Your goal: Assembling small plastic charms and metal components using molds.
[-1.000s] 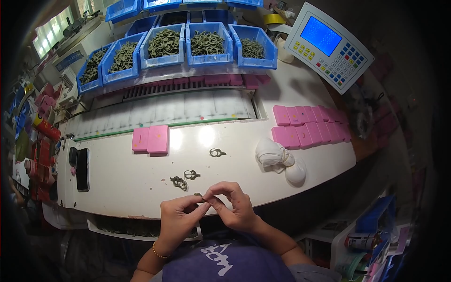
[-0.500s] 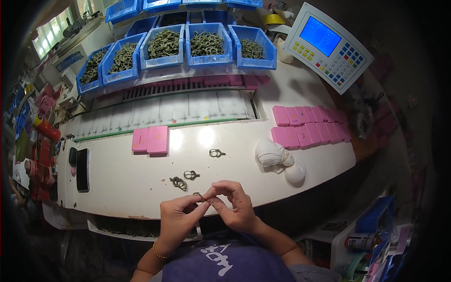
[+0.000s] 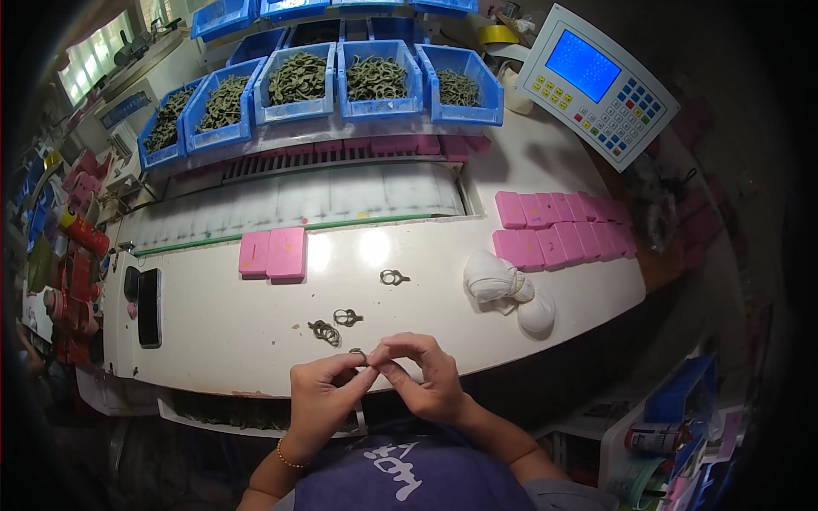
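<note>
Left hand [image 3: 324, 390] pinches a ring [image 3: 358, 351]; my right hand [image 3: 422, 375] meets it, grip unclear. Looped pieces [image 3: 318, 329] lie beyond the ring

Hands number two, one left hand [image 3: 322, 392] and one right hand [image 3: 426, 381], with one held ring [image 3: 356, 351] at the fingertips. Loose rings [image 3: 347, 318] lie at three spots on one desk [image 3: 204, 324]; one spot is a small heap whose overlapping pieces cannot be counted. Front bins [image 3: 295, 111] number five, each with too many parts [image 3: 298, 77] to count; four top bins [image 3: 223, 25] show. Pink blocks [image 3: 287, 254] make one pair, plus two rows [image 3: 519, 249] too blurred to count. There is one white bundle [image 3: 491, 277], one phone [image 3: 150, 308], one panel [image 3: 601, 104] with one screen [image 3: 584, 66] and one bracelet [image 3: 290, 456].
</note>
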A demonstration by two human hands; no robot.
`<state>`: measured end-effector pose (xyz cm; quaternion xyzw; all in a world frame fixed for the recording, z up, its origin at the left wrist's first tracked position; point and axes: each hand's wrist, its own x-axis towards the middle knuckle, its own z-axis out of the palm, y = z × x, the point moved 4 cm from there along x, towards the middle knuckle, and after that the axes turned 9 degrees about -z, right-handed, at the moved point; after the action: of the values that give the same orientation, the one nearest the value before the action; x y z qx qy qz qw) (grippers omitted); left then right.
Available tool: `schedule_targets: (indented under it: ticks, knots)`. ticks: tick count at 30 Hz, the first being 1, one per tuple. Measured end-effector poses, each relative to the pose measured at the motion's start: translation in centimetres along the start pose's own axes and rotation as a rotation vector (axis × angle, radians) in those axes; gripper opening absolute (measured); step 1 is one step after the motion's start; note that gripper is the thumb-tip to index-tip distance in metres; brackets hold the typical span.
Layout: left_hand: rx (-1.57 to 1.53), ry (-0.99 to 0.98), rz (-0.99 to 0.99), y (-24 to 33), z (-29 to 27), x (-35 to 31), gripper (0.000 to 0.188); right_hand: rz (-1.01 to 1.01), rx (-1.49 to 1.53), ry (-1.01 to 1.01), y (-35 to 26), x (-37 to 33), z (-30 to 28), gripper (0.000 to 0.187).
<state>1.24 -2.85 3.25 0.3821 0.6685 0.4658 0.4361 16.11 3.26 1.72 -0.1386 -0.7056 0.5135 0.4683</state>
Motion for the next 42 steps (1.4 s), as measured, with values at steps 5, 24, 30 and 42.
schedule_targets:
  ticks: [5, 24, 30, 42]
  knots:
    - [-0.027, -0.052, -0.046, -0.3, 0.0, 0.0, 0.012, 0.095, 0.147, 0.119, 0.0, 0.1, -0.3, 0.042]
    - [-0.097, 0.136, 0.034, -3.0, -2.2, 2.2, 0.02, -0.011, -0.874, 0.055, 3.3, 4.4, -5.3, 0.02]
    - [0.075, 0.253, 0.188, -3.2, -2.7, 3.4, 0.015, -0.012, -0.983, -0.136, 5.9, 5.9, -4.7, 0.023]
    - [0.531, 0.387, 0.389, -2.4, -2.3, 3.3, 0.01, 0.35, 0.144, 0.285, 4.2, 3.3, -4.9, 0.015]
